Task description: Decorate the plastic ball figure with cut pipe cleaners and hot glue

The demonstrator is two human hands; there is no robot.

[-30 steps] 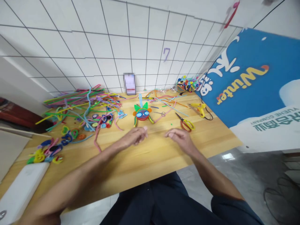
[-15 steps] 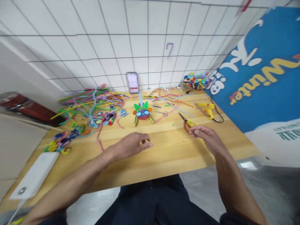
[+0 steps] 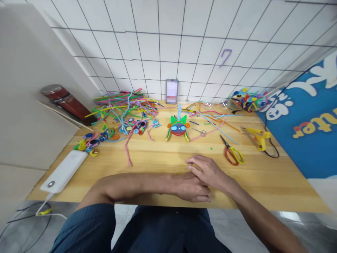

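Observation:
My left hand rests low over the front edge of the table, its fingers pointing right, loosely extended, nothing seen in them. Crossing above its fingers is my right hand, with fingers apart and nothing held; it touches or nearly touches the left hand. Beyond them lies a colourful pipe-cleaner face figure with green pointed ears, blue eyes, orange sides and a light blue loop on top. To the right of my hands lie scissors with one red and one yellow handle. Small metal scissors lie beside the figure.
Pipe cleaners and small craft pieces spread over the left side. A yellow glue gun stands at the right. A phone leans on the tiled wall. A white power bank and a dark red flask are at left.
My right hand has left the scissors and moved left to my left hand. Both hands have come together near the front edge. The view has turned left.

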